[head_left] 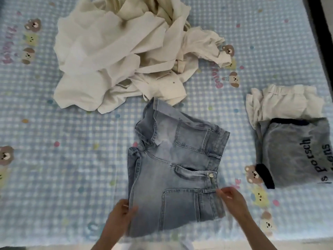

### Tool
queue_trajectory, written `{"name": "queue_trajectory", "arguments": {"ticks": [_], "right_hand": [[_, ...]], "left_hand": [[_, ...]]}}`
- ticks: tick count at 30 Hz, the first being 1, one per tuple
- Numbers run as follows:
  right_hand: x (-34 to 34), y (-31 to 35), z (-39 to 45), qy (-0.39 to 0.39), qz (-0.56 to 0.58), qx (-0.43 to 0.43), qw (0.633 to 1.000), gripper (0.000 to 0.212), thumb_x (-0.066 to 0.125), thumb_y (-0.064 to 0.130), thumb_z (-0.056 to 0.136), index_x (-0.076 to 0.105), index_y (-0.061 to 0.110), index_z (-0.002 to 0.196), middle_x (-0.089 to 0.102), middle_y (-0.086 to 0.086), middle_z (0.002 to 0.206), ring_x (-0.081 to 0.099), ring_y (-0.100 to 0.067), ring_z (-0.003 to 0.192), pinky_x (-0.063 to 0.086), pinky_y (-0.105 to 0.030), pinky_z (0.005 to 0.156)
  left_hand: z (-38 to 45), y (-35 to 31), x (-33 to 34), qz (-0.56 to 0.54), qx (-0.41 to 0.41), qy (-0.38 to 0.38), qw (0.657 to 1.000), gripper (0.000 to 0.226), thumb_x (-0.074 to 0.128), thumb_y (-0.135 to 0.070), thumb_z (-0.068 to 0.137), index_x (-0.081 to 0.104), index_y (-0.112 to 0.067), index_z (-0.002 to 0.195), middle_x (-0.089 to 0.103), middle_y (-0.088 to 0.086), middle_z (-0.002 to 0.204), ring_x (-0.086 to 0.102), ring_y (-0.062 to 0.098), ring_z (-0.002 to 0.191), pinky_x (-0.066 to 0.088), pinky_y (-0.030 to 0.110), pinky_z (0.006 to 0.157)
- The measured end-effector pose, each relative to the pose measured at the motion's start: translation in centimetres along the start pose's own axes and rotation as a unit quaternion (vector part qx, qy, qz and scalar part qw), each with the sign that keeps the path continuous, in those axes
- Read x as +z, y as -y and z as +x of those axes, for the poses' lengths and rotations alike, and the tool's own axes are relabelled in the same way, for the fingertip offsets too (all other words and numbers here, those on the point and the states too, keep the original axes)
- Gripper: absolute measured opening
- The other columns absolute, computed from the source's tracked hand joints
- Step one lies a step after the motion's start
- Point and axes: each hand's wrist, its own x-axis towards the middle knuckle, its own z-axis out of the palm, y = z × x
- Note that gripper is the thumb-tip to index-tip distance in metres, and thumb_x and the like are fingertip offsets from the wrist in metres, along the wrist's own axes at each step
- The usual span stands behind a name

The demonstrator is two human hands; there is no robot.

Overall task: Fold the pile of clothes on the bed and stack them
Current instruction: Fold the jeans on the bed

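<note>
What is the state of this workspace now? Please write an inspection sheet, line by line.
Surface: bed sheet, blue check with bear prints.
Job's things: folded jeans in front; unfolded cream pile behind; stack at right, grey shirt on a folded white garment.
Clutter: nothing seen.
Grippers: left hand grips the jeans' left edge; right hand at the waistband corner, fingers blurred.
Cables: nothing seen.
Surroundings: dark strip past the bed's right edge.

Home bedroom, bed (54, 159) in teddy-print sheet, loose laundry (111, 51)
</note>
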Motion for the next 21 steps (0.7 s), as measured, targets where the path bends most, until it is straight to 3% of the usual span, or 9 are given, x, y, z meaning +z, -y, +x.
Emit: {"name": "queue_trajectory", "arguments": {"ticks": [2,5,9,12,14,18,21], "right_hand": [[0.4,1.0,0.9,0.000,-0.026,-0.032,0.999,0.016,0.067,0.030,0.087,0.059,0.018,0.081,0.062,0.007,0.077,0.058,-0.013,0.074,0.040,-0.026,0.065],[0.9,0.1,1.5,-0.010,-0.054,-0.041,0.998,0.026,0.065,0.024,0.089,0.050,0.018,0.068,0.056,0.003,0.066,0.053,-0.017,0.067,0.037,-0.030,0.063],[1.0,-1.3,0.7,0.017,-0.061,0.012,0.998,0.020,0.060,0.027,0.092,0.059,0.009,0.082,0.065,-0.008,0.082,0.056,-0.022,0.075,0.037,-0.030,0.066],[0.3,0.3,0.6,-0.064,-0.029,0.000,0.998,0.031,0.063,0.036,0.089,0.058,0.007,0.099,0.065,-0.008,0.092,0.057,-0.023,0.084,0.038,-0.030,0.073],[-0.1,2.7,1.1,-0.144,-0.011,-0.068,0.987,0.034,0.064,0.033,0.088,0.054,0.006,0.107,0.063,-0.011,0.097,0.058,-0.028,0.090,0.042,-0.036,0.078],[-0.3,8.7,3.8,-0.240,-0.084,-0.202,0.946,0.038,0.063,0.028,0.088,0.052,0.008,0.119,0.052,-0.017,0.117,0.049,-0.037,0.108,0.042,-0.049,0.089],[-2.2,12.6,8.3,-0.267,-0.080,-0.168,0.946,0.047,0.059,0.027,0.091,0.045,0.011,0.133,0.042,-0.020,0.135,0.042,-0.040,0.122,0.038,-0.051,0.097]], "left_hand": [[0.8,-1.1,0.0,0.009,0.038,-0.028,0.999,0.026,0.061,-0.022,0.090,0.047,-0.013,0.070,0.055,-0.002,0.063,0.052,0.016,0.059,0.036,0.033,0.060],[0.7,-0.5,-0.2,0.036,0.028,-0.032,0.998,0.035,0.055,-0.018,0.093,0.037,-0.012,0.064,0.040,0.000,0.058,0.039,0.014,0.054,0.028,0.030,0.055],[-0.4,1.1,0.0,0.081,0.006,-0.019,0.996,0.034,0.057,-0.021,0.092,0.040,-0.018,0.063,0.044,-0.004,0.059,0.042,0.013,0.058,0.030,0.031,0.060],[0.5,-1.6,-0.4,-0.013,0.017,-0.105,0.994,0.019,0.069,-0.027,0.084,0.053,-0.017,0.081,0.061,-0.003,0.071,0.058,0.018,0.069,0.039,0.029,0.064],[2.1,-4.5,-1.2,-0.079,0.059,-0.150,0.984,0.031,0.075,-0.030,0.079,0.052,-0.015,0.094,0.062,-0.003,0.077,0.060,0.016,0.073,0.043,0.030,0.066],[6.3,-10.2,-2.3,0.015,0.162,-0.238,0.957,0.054,0.074,-0.037,0.078,0.049,-0.011,0.118,0.055,0.003,0.108,0.053,0.020,0.097,0.047,0.035,0.084],[9.4,-14.3,-3.2,0.027,0.220,-0.255,0.941,0.045,0.067,-0.032,0.085,0.050,-0.010,0.120,0.049,0.008,0.119,0.050,0.025,0.109,0.045,0.037,0.093]]}}
